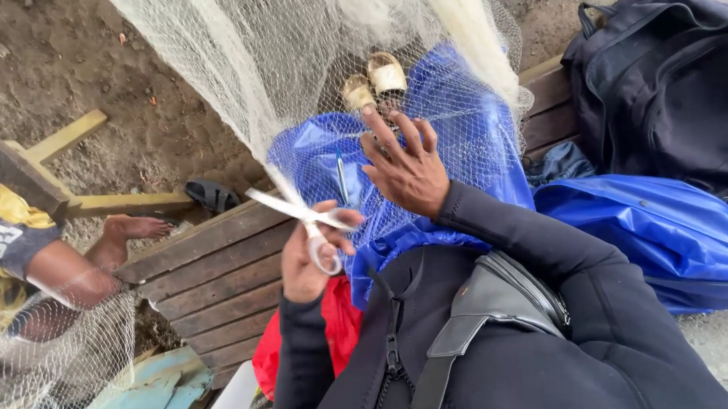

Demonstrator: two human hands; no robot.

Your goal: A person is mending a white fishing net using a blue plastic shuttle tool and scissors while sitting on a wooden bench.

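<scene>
- Head view: the left hand (305, 264) is closed around the loop handles of a pair of white-handled scissors (299, 211). The thumb is through one loop and the blades point up and away to the left, slightly parted.
- The right hand (407, 170) is open with the fingers spread and grips nothing. It lies flat on, or just over, the fishing net (292, 60); I cannot tell whether any strand is pinched.
- The net hangs from above both hands and drapes over a blue plastic sheet (458, 102) under the right hand, just beyond the scissor tips.
- A wooden bench (211, 268) lies below the left hand, and a red cloth (336, 320) sits close to its wrist. A black bag (670, 93) rests well to the right of the right hand.
- Another person's bare foot (132, 229) and a dark sandal (212, 195) are to the left of the scissors.
- As a judgement, the step in hand is trimming or mending the mesh, with the blades not yet on a strand. A cut here calls for the right hand to hold one strand taut and clear of the blue sheet, with the fingers out of the blades' path.
</scene>
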